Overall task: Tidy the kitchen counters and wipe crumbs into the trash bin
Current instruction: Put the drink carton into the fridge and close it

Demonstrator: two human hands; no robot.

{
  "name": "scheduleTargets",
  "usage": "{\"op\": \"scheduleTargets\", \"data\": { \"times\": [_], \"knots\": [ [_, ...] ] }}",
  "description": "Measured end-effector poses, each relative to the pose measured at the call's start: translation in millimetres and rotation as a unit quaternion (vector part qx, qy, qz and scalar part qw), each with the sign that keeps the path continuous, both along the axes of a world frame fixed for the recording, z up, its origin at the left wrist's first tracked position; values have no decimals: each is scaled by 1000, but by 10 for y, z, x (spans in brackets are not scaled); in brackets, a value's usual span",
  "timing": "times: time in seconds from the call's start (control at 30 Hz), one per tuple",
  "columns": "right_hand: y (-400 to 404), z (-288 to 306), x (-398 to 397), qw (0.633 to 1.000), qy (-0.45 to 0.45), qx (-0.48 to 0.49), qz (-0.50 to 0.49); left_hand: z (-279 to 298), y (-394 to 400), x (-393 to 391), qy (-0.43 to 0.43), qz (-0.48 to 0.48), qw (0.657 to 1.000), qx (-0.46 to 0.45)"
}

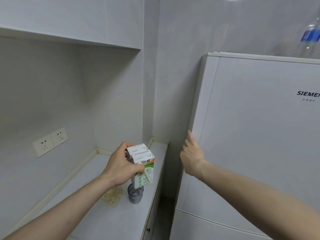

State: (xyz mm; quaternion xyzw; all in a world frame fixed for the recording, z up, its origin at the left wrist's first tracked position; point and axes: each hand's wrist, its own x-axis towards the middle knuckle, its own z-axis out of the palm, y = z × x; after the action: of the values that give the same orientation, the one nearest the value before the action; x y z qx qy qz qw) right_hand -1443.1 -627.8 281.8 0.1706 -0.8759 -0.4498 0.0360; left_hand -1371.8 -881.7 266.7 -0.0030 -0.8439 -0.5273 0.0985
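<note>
My left hand [121, 166] grips a white carton [142, 166] with green and orange print, held in the air above the white counter [97, 220]. Below the carton a small clear bottle [135, 194] stands on the counter, with a pile of pale crumbs [112, 195] just left of it. My right hand [191, 156] reaches toward the left edge of the white fridge door [251, 127], one finger stretched up at the door's edge and the other fingers curled, holding nothing.
A double wall socket [50, 141] sits on the left wall above the counter. An upper cabinet [69, 19] overhangs the nook. A clear bottle with a blue label [311, 37] stands on top of the fridge. A dark gap [166, 201] separates counter and fridge.
</note>
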Motion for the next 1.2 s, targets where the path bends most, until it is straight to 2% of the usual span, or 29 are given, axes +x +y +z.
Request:
{"op": "scheduleTargets", "data": {
  "times": [0.17, 0.33, 0.57, 0.73, 0.9, 1.2],
  "knots": [
    [-49, -48, -11, 1000, 8, -24, -15, 35, 18, 95, -6, 19, 1000, -8],
    [-39, -106, 100, 999, 23, -32, 19, 29, -5, 181, -9, 21, 1000, -13],
    [67, -70, 768, 995, 4, -59, 82, 16, 73, 388, -10, 13, 999, -30],
    [47, 72, 1459, 985, -41, -142, 94, -26, 227, 663, -24, 5, 999, -27],
    [92, 150, 2176, 965, -106, -235, 46, -57, 372, 1001, -27, -7, 1000, -12],
    [489, -46, 3094, 886, -106, -448, -57, -23, 668, 1631, -28, -35, 999, 13]
  ]
}}
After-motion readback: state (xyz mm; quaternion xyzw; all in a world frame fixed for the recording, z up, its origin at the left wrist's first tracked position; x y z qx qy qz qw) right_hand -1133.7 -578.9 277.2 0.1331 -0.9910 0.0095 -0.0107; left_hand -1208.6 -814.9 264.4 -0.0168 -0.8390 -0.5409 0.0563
